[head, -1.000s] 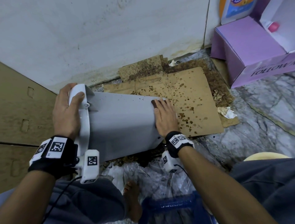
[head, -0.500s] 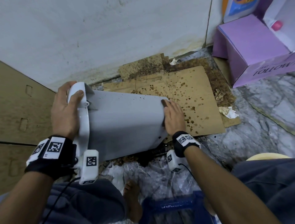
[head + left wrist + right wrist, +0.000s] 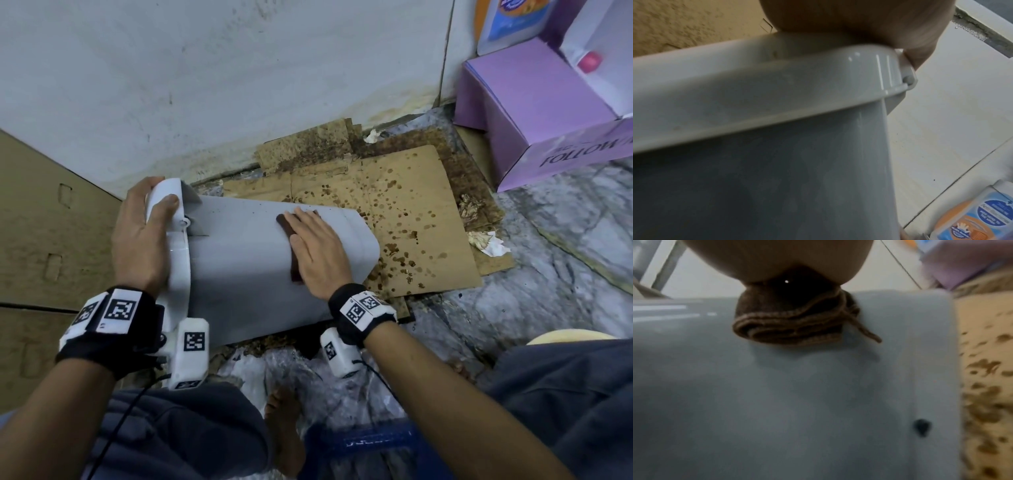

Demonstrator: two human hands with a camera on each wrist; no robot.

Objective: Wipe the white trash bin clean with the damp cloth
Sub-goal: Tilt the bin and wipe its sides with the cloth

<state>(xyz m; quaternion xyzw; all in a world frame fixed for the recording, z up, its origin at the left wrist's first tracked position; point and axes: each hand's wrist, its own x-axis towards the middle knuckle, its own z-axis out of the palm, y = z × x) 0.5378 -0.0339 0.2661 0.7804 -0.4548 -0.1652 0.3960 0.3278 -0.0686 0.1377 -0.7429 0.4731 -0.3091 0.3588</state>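
Observation:
The white trash bin (image 3: 239, 267) lies tipped on its side on the floor, lid end to the left, base to the right. My left hand (image 3: 144, 233) grips the lid rim (image 3: 777, 91), thumb over its top edge. My right hand (image 3: 315, 253) lies flat with straight fingers on the bin's upper side, pressing a folded dark brown cloth (image 3: 289, 240) against it. In the right wrist view the bunched cloth (image 3: 793, 326) shows under my palm, and a dark spot (image 3: 922, 426) sits on the bin wall near its base.
Stained cardboard (image 3: 404, 219) lies on the floor under and right of the bin. A purple box (image 3: 534, 113) and an orange-blue bottle (image 3: 510, 20) stand at the back right. The white wall (image 3: 239, 78) is close behind. Cardboard sheets (image 3: 37, 240) stand left. Crumpled plastic (image 3: 298, 373) lies near my foot.
My right hand has slid the cloth from the bin's base end leftward and up onto the middle of its upper side. The left hand keeps its hold on the lid.

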